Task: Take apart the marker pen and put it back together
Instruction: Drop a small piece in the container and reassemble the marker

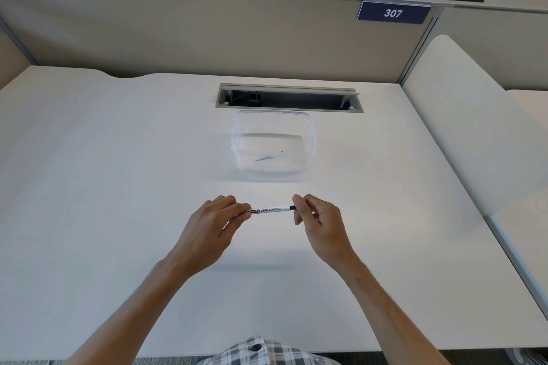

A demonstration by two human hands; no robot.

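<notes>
Desk (118, 157) — white, matte top, with a curved notch cut into its far left edge. Set into the far middle: a grey-framed cable slot (289, 97), its flap open. Resting directly on the top, just in front of the slot — one clear plastic container (272, 142), rectangular with rounded corners, lidless, upright.

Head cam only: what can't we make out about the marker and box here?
- Marker ends: covered by the left hand and right hand grips, so cap on or off is unclear.
- Small print after "WHITE BOARD": too small.
- Dark sliver inside the clear box: too small and faint to identify.
</notes>
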